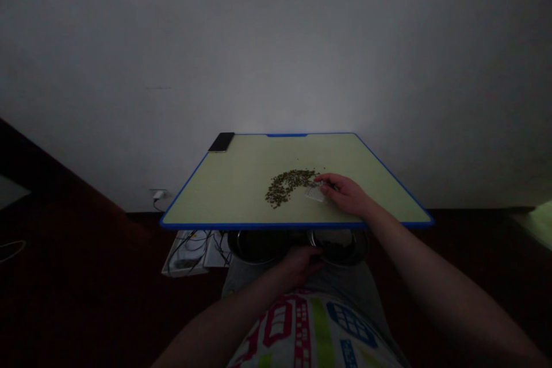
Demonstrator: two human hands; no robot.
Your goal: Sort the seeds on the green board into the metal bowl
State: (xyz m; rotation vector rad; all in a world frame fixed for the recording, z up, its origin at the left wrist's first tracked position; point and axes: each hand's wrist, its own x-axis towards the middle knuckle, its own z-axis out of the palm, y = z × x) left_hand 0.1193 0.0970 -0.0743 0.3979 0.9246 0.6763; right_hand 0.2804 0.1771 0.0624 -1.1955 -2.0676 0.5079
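Note:
A curved band of small brownish seeds (284, 184) lies spread on the pale tabletop (233, 195), with a few stray ones behind it. My right hand (344, 193) is at the band's right end, its fingers closed on a small whitish card (315, 193) that tilts against the tabletop beside the seeds. Below the table's front edge, my left hand (305, 261) is at the near side of two round metal bowls on my lap. Its fingers seem to grip the rim of the right bowl (337, 241); they are partly hidden in the dark. The left bowl (261, 246) looks dark inside.
A black phone (221, 142) lies at the table's back left corner. Blue trim (297, 225) runs along the table edge. A plain wall (276, 57) stands behind. On the floor at left sit a white box with cables (187, 253) and a plugged-in charger (159, 194).

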